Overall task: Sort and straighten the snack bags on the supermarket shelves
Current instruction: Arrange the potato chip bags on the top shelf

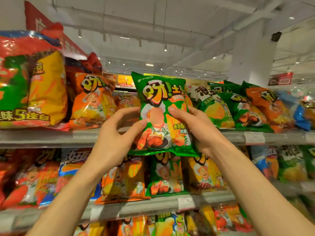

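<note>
Head view: the left hand (117,133) and right hand (196,126) grip 1 green bag (162,103) by its sides. It is upright before the top shelf (51,137).

Both hands raised (arms bare): left (117,132) and right (196,126), fingers curled

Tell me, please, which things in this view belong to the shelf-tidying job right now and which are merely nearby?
In hand:
- green snack bag, held upright in front of the top shelf
- left hand and right hand, gripping its two sides

Merely nearby:
- orange bag on the top shelf
- yellow multipack at the left
- blue bag at the far right
</note>
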Available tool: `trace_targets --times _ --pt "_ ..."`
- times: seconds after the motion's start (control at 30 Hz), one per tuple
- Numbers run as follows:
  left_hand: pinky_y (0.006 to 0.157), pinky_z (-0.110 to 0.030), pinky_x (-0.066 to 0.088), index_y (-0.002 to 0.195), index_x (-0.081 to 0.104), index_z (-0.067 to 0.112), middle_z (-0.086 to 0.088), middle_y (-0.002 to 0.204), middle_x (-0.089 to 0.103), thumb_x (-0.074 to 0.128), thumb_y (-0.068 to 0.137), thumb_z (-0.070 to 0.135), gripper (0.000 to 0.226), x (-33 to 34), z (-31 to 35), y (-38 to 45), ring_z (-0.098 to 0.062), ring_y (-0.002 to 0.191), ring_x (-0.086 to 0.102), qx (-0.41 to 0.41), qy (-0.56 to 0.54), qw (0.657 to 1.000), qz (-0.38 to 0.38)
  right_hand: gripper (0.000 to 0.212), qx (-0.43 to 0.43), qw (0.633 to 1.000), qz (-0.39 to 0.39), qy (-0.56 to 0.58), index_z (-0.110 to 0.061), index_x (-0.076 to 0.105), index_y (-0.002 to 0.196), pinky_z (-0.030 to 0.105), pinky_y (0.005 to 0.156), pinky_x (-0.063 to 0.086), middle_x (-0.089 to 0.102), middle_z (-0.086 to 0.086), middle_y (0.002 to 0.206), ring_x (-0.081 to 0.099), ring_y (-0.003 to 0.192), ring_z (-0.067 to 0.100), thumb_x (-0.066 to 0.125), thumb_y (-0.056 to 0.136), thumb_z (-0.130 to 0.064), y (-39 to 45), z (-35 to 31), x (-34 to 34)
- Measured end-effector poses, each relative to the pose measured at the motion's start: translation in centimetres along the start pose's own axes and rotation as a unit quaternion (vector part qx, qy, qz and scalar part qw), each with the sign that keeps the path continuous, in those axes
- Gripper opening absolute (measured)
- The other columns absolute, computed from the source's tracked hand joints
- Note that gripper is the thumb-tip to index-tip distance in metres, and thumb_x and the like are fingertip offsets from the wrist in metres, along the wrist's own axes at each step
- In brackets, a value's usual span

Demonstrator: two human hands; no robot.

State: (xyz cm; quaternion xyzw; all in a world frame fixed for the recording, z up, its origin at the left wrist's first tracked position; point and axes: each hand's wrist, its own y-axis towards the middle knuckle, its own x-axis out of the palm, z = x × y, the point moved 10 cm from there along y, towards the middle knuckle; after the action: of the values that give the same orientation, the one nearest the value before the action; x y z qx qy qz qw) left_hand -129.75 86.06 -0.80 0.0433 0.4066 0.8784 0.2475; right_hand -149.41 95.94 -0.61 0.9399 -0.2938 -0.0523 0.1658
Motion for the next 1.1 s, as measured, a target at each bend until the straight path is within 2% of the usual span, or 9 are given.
trace_targets --times 0.07,0.23,0.37,0.47,0.7,0.8,0.9,1.0,1.1 --pt "0.086 -0.016 0.054 0.12 0.067 0.03 0.018 0.112 0.074 0.069 0.088 0.039 0.034 1.4 -0.5 -1.0 0.002 0.108 0.067 -0.011 -0.024 1.0 -0.012 0.061 -0.001 1.0 0.021 0.001 -0.015 0.061 0.131 0.035 0.074 0.06 0.08 0.006 0.103 0.078 0.091 0.025 0.084 0.076 -0.033 -2.0 0.5 -2.0" --pt "0.1 -0.042 0.054 0.119 0.068 0.028 0.011 0.111 0.076 0.069 0.084 0.041 0.038 4.3 -2.0 -4.8 -0.006 0.108 0.069 -0.048 -0.057 0.997 0.002 0.074 -0.009 0.997 0.075 -0.015 -0.018 0.062 0.131 0.042 0.086 0.058 0.079 0.005 0.109 0.077 0.097 0.027 0.085 0.064 -0.039 -6.8 2.6 -8.0" --pt "0.101 -0.051 0.053 0.113 0.07 0.024 0.006 0.108 0.077 0.07 0.082 0.036 0.033 7.1 -2.6 -8.0 -0.011 0.107 0.071 -0.08 -0.07 0.994 0.033 0.068 -0.012 0.993 0.117 -0.016 -0.021 0.064 0.127 0.039 0.08 0.059 0.079 0.004 0.108 0.078 0.095 0.026 0.083 0.065 -0.038 -10.8 4.5 -13.7" --pt "0.101 -0.05 0.054 0.112 0.069 0.022 0.005 0.109 0.077 0.071 0.082 0.034 0.032 9.8 -2.8 -10.4 -0.011 0.107 0.071 -0.102 -0.068 0.991 0.045 0.066 -0.006 0.99 0.139 -0.011 -0.023 0.063 0.127 0.035 0.071 0.06 0.08 0.003 0.106 0.078 0.092 0.023 0.082 0.065 -0.037 -13.6 6.4 -18.2" --pt "0.103 -0.051 0.052 0.104 0.073 0.029 0.006 0.108 0.076 0.074 0.082 0.035 0.023 18.5 -2.6 -14.5 -0.015 0.107 0.071 -0.159 -0.08 0.981 0.078 0.056 0.025 0.986 0.168 0.001 -0.024 0.064 0.124 0.039 0.079 0.058 0.08 0.004 0.106 0.078 0.092 0.025 0.082 0.071 -0.03 -17.7 10.1 -29.9" --pt "0.094 -0.04 0.057 0.107 0.073 0.029 0.008 0.108 0.076 0.078 0.085 0.036 0.023 23.5 -1.9 -15.4 -0.015 0.107 0.071 -0.166 -0.083 0.981 0.058 0.06 0.033 0.983 0.183 -0.002 -0.029 0.065 0.121 0.041 0.085 0.058 0.079 -0.001 0.108 0.077 0.097 0.021 0.084 0.064 -0.036 -18.9 10.9 -34.6" --pt "0.084 -0.027 0.058 0.107 0.072 0.029 0.012 0.107 0.075 0.073 0.083 0.036 0.025 28.6 -1.1 -15.7 -0.013 0.106 0.071 -0.179 -0.084 0.979 0.041 0.059 0.042 0.982 0.186 0.0 -0.032 0.064 0.12 0.043 0.086 0.058 0.079 -0.001 0.109 0.077 0.098 0.021 0.084 0.065 -0.037 -19.7 11.3 -39.4" --pt "0.095 -0.04 0.056 0.104 0.074 0.035 0.011 0.108 0.075 0.072 0.084 0.041 0.021 32.8 -0.2 -15.1 -0.015 0.107 0.071 -0.182 -0.077 0.98 0.014 0.058 0.051 0.978 0.204 -0.003 -0.039 0.063 0.115 0.046 0.091 0.058 0.079 -0.006 0.108 0.076 0.101 0.02 0.085 0.062 -0.042 -20.0 11.5 -43.6" --pt "0.099 -0.047 0.055 0.105 0.073 0.035 0.01 0.108 0.075 0.072 0.084 0.04 0.021 35.9 0.1 -13.7 -0.013 0.106 0.071 -0.175 -0.074 0.982 0.007 0.065 0.053 0.973 0.226 0.0 -0.039 0.064 0.116 0.048 0.091 0.058 0.079 -0.006 0.108 0.076 0.099 0.021 0.091 0.057 -0.05 -19.6 11.8 -47.1"
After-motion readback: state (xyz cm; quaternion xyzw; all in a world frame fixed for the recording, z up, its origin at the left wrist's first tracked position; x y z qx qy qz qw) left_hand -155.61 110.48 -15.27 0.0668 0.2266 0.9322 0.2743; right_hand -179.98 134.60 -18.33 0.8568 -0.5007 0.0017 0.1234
